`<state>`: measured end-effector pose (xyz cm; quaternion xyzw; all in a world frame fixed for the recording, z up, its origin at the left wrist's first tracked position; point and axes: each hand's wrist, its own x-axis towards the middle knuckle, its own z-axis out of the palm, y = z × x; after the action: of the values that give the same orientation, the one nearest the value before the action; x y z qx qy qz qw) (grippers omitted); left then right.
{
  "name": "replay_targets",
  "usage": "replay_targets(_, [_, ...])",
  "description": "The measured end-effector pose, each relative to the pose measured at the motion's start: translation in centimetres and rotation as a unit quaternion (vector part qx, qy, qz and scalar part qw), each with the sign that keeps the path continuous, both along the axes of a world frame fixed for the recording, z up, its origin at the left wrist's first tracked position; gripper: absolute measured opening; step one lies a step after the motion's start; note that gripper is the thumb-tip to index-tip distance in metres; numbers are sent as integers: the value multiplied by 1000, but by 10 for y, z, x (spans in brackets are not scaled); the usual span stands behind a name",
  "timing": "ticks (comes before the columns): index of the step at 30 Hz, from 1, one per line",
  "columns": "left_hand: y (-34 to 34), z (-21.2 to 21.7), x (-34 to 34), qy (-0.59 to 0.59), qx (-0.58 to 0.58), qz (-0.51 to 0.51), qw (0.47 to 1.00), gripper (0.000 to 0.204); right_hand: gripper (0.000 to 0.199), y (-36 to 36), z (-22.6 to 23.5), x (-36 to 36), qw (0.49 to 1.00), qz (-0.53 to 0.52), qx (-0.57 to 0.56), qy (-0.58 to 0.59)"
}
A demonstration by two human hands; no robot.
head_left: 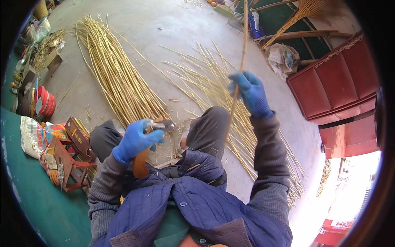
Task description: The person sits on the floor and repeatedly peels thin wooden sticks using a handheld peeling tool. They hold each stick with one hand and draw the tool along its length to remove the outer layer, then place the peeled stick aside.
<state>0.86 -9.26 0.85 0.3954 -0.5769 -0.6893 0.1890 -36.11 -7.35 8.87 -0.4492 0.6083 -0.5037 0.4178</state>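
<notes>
My right hand (251, 94), in a blue glove, is raised and closed round a long thin brown stick (245, 45). The stick stands nearly upright, running from the top edge down past my knee. My left hand (138, 140), also gloved in blue, grips a hand tool with a dark metal head (168, 125) near my left knee. Its exact kind is hard to make out. Below that hand hangs a curved orange-brown piece (140, 164); whether it belongs to the tool, I cannot tell. A thick bundle of yellowish sticks (119, 78) lies ahead of my left hand.
Loose thin sticks (214, 84) spread over the concrete floor (140, 24) at the right. A small red-brown wooden stand (68, 166) and a red round tub (46, 101) are at left. Red doors (337, 76) stand far right, with a twig broom (294, 18) beyond.
</notes>
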Motion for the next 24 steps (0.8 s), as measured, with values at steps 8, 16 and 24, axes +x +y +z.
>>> replay_targets(8, [51, 3, -13, -129, -233, -66, 962, 49, 42, -44, -26, 66, 990, 52, -81, -104])
replay_targets(16, [50, 11, -13, -88, -163, -79, 980, 48, 43, -41, -34, 80, 988, 57, -95, -108])
replay_targets(24, [40, 5, -9, -81, -174, -58, 980, 40, 39, -25, -55, 112, 974, 67, -127, -176])
